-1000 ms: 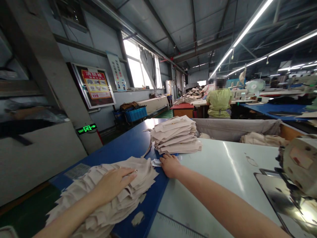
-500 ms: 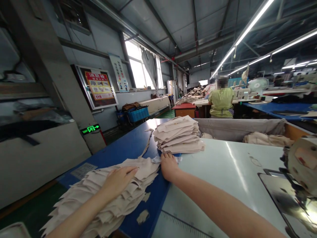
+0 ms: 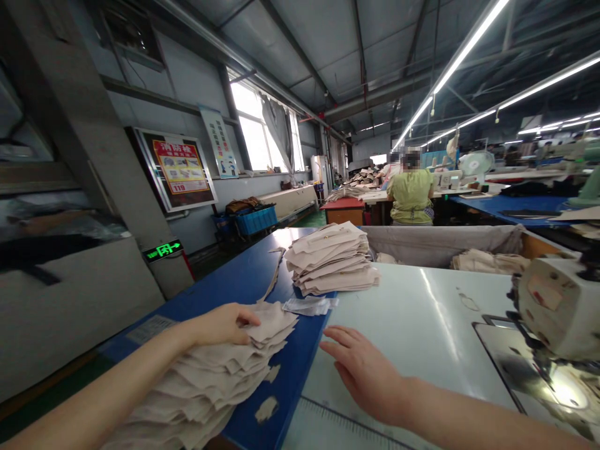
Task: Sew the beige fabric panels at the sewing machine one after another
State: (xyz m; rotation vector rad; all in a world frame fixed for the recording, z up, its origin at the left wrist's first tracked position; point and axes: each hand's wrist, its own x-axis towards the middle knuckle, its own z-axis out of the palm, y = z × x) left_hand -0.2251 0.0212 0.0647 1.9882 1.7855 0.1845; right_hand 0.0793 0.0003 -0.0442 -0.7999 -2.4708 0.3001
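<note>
My left hand (image 3: 224,324) rests on the near pile of beige cloth pieces (image 3: 210,381), with its fingers curled on the top piece. My right hand (image 3: 363,369) hovers over the white table top (image 3: 422,319), fingers stretched out and holding nothing. A small white label strip (image 3: 307,305) lies on the blue table (image 3: 234,281) between the two piles. A second, neater stack of beige pieces (image 3: 330,257) stands farther back.
A sewing machine head (image 3: 557,306) and its shiny plate (image 3: 529,362) stand at the right. A grey cloth bin (image 3: 445,244) with more beige pieces lies beyond the table. A person in a green top (image 3: 411,195) works with their back to me.
My right hand has pulled back from the foot of the far stack to the white table top and spread its fingers. My left hand slid slightly along the near pile.
</note>
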